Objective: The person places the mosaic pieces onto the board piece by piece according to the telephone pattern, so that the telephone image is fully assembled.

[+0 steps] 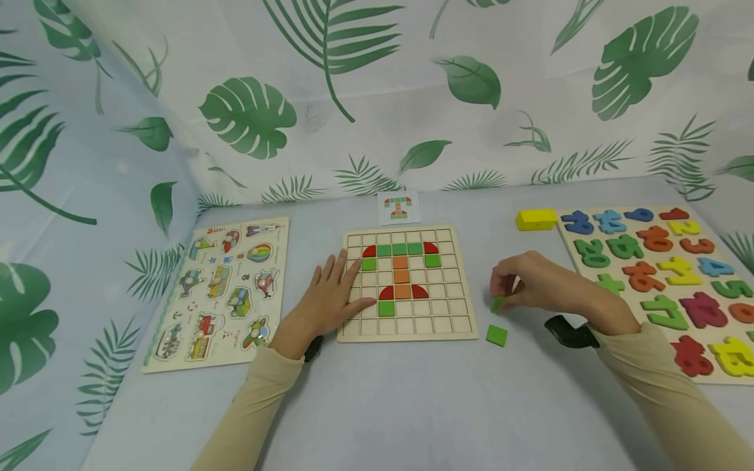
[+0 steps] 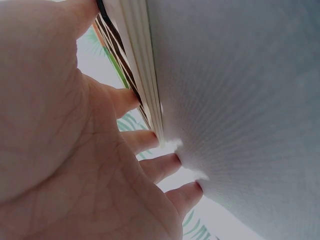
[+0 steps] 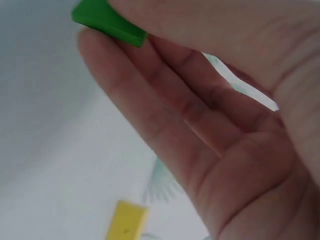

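A wooden grid board (image 1: 438, 325) lies in the middle of the table, with red quarter-round, green square and orange square tiles set in a T shape. My left hand (image 1: 324, 303) rests flat at its left edge, fingers straight, thumb over the board. In the left wrist view the fingers (image 2: 122, 101) touch the board's side (image 2: 145, 65). To the right of the board my right hand (image 1: 533, 282) pinches a green tile (image 3: 107, 21) between thumb and forefinger. Just below it on the table lies another green square tile (image 1: 497, 335).
A pattern card (image 1: 398, 208) stands behind the board. A yellow block (image 1: 536, 220) sits at the back right. On the left is a picture puzzle (image 1: 230, 288) of vehicles; on the right, a number puzzle (image 1: 642, 261) with raised coloured pieces, partly behind the right arm.
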A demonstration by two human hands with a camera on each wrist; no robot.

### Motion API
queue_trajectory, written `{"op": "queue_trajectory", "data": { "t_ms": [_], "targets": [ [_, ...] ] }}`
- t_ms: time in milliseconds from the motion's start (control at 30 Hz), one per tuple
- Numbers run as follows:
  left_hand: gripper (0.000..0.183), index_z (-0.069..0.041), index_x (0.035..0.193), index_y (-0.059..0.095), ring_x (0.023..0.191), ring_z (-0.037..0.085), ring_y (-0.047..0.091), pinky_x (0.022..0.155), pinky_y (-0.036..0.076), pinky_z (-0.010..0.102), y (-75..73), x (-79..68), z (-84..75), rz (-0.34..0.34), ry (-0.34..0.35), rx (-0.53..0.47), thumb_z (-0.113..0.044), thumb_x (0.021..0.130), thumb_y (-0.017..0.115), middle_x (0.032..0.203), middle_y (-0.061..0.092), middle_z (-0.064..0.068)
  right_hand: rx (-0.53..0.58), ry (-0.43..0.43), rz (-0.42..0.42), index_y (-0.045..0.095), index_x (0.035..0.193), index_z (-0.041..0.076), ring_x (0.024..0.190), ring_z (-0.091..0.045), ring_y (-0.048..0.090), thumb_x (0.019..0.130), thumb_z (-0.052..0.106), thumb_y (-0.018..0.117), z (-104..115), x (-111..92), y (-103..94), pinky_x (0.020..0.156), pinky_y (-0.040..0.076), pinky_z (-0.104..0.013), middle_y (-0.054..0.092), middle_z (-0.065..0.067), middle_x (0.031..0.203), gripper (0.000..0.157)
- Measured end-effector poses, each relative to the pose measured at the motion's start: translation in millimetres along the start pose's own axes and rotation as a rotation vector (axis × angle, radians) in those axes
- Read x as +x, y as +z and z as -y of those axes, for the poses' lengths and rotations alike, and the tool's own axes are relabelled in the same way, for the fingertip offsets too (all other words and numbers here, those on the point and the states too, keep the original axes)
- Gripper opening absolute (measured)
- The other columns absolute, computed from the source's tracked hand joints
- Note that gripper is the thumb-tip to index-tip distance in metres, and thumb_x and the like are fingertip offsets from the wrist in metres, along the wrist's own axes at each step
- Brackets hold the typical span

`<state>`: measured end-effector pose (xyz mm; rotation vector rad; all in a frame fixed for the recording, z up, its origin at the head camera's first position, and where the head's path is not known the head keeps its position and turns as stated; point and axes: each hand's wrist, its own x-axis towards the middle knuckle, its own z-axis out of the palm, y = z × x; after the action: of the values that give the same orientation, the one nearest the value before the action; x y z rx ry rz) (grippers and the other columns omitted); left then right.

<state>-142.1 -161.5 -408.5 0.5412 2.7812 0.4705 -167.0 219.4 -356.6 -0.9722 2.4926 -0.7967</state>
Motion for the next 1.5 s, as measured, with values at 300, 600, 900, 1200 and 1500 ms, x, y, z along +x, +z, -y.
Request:
{"op": "queue_trajectory", "data": {
  "t_ms": [300,600,900,1200,1500],
  "targets": [
    [0.086,-0.003,0.168,0.015,0.158,0.050,0.003,0.125,0.007,0.065,1.2,1.0,1.0,-0.014,0.015,0.003,-0.050,0.107,0.054,0.172,0.001,0.028,-0.029,-0.160,-0.136,0.077,0.092,0.013,0.084,-0.010,0.069,0.086,-0.004,0.083,51,37,-7.9,0.073,0.060,-0.029,0.072,0.007,0.091,0.019],
    [0.087,-0.006,0.169,0.013,0.159,0.046,-0.001,0.126,0.005,0.063,2.8,3.7,2.8,0.018,-0.010,0.011,-0.056,0.108,0.050,0.173,-0.004,0.024,-0.018,-0.299,-0.153,0.082,0.098,0.006,0.084,-0.011,0.067,0.088,-0.005,0.081,79,72,6.9,0.075,0.060,-0.028,0.071,0.003,0.092,0.015],
    [0.087,-0.006,0.168,0.014,0.158,0.047,0.000,0.126,0.006,0.063,1.4,2.2,2.2,0.007,-0.005,0.007,-0.056,0.107,0.051,0.173,-0.003,0.024,0.062,-0.273,-0.057,0.081,0.097,0.003,0.085,-0.013,0.069,0.088,-0.005,0.081,72,88,38.5,0.078,0.061,-0.027,0.075,-0.001,0.093,0.012],
    [0.087,-0.004,0.168,0.015,0.158,0.048,0.001,0.126,0.006,0.063,2.2,1.0,2.1,0.001,-0.004,0.007,-0.054,0.107,0.052,0.173,-0.002,0.026,0.035,-0.234,-0.057,0.081,0.095,0.004,0.080,-0.008,0.061,0.085,-0.004,0.084,61,93,60.9,0.075,0.056,-0.025,0.075,0.001,0.091,0.013],
    [0.087,-0.005,0.168,0.015,0.158,0.047,0.002,0.126,0.006,0.063,2.5,1.4,1.4,-0.008,-0.003,0.009,-0.055,0.107,0.052,0.173,-0.001,0.025,0.036,-0.234,-0.067,0.082,0.093,0.004,0.081,-0.008,0.063,0.085,-0.004,0.084,58,92,66.1,0.074,0.057,-0.026,0.076,-0.001,0.091,0.012]
  ]
}}
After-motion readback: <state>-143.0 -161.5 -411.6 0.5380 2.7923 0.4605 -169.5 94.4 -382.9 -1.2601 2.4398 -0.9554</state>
